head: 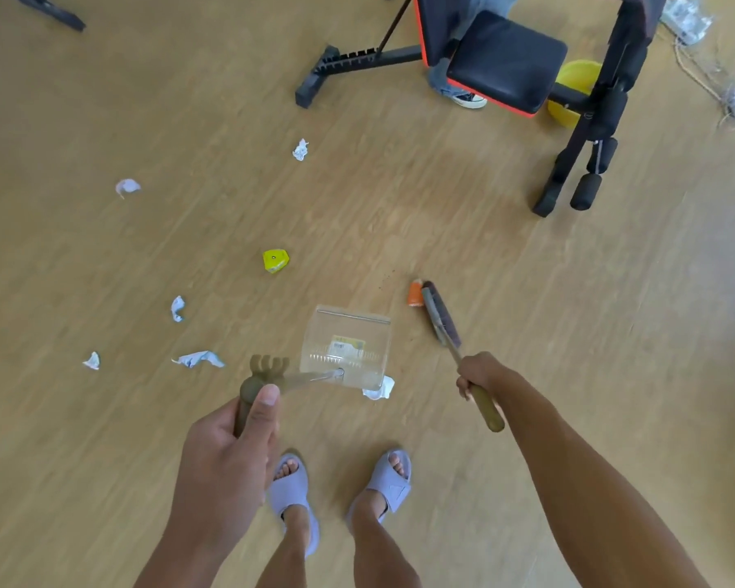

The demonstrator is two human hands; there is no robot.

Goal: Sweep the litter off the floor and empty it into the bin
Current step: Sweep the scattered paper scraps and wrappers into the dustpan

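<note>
The left hand (230,439) gripped the dustpan (344,350) by its handle and the right hand (478,373) clasped the broom (442,320), its head just right of the dustpan against an orange scrap (415,293), which a hard, skewed stroke would likely have flicked past the pan's far-facing mouth

The clear dustpan (349,345) is showing a yellow label (348,344); its olive handle is sitting in the left grip (230,443). Ahead of the right grip (478,373), the broom (442,317) is showing maroon bristles beside an orange wrapper (415,293). Left of both grips, white-blue paper scraps (198,359) and a yellow carton (275,261) are dotting the tan wood-grain floor (399,205).
</note>
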